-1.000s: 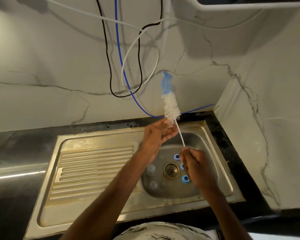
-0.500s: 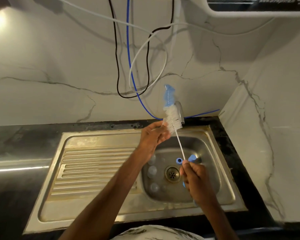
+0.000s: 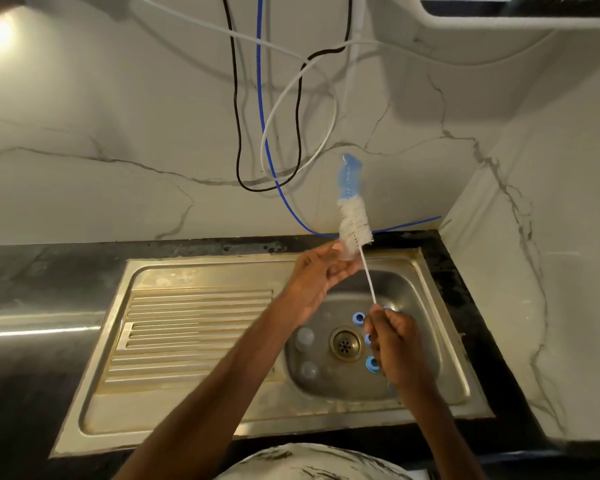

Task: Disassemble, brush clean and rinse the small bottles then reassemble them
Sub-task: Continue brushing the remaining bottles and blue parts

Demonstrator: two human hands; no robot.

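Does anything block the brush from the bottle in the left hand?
Nothing visible does. The left hand holds the clear bottle at its fingertips, right against the lower bristles of the brush, whose wire the right hand pinches. Whether the bristles are inside the bottle cannot be told.

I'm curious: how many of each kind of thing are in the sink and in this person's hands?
Bottle brush: 1, its wire handle pinched by the right hand.
Clear small bottles: 3, one held by the left hand, two in the sink.
Blue caps: at least 3 show; the right hand may hide more.
Total: at least 7.
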